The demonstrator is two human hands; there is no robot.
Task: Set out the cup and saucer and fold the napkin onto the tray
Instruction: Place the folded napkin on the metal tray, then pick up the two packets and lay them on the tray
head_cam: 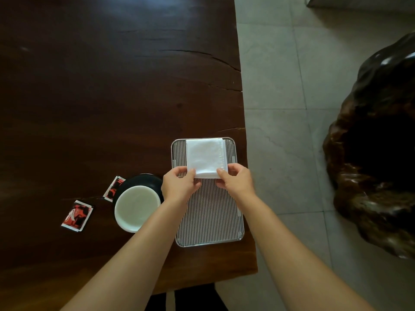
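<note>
A folded white napkin [205, 157] lies on the far half of a ribbed metal tray [210, 216] near the table's right edge. My left hand [178, 186] pinches the napkin's near left corner. My right hand [235, 180] pinches its near right corner. A white cup [135, 208] sits on a black saucer [143, 181] on the table, just left of the tray and partly behind my left forearm.
Two red and black sachets [77, 216] [113, 188] lie on the dark wooden table [101, 86] left of the saucer. The table's right edge runs close to the tray. Beyond it are grey floor tiles and a large dark carved wooden object [379, 153].
</note>
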